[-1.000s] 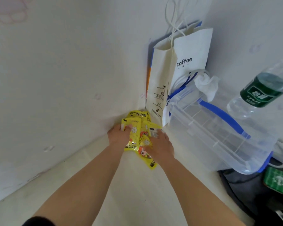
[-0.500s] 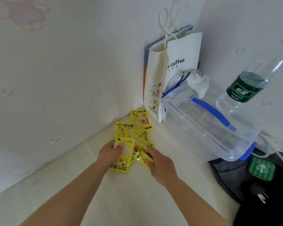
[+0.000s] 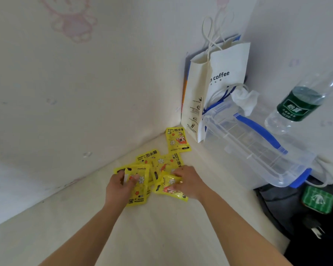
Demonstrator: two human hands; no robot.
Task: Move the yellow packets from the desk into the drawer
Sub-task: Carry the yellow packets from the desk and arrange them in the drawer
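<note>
The paper bag (image 3: 217,89) is standing in the corner of the desk (image 3: 161,233), and I am using it as my landmark.

Far to the left of the bag and nearer to the person, the left hand (image 3: 121,187) is lying on a yellow packet (image 3: 136,189). Its fingers are bent, with the thumb pressing on the front of the packet. Whether the packet is really gripped or only pinned down, I cannot tell.

A little closer to the bag, more packets (image 3: 158,160) are lying in a loose, overlapping pile on the desk. The right hand (image 3: 186,183) is resting on the near side of this pile, its fingers curled over a crumpled packet (image 3: 167,186) and seeming to pinch it.

Just in front of the bag, one single packet (image 3: 178,140) is lying flat, apart from the others.

To the right of the bag a clear plastic box (image 3: 258,150) with a blue handle is sitting, and a water bottle (image 3: 300,104) is above it.

No drawer is showing here, so the packets are all on the desk yet. I think the person is gathering them. To do this well, both hands should be sweeping the pile together into one stack before lifting, because such smooth packets are probably sliding apart easily. The lone packet near the bag should not be forgotten.
</note>
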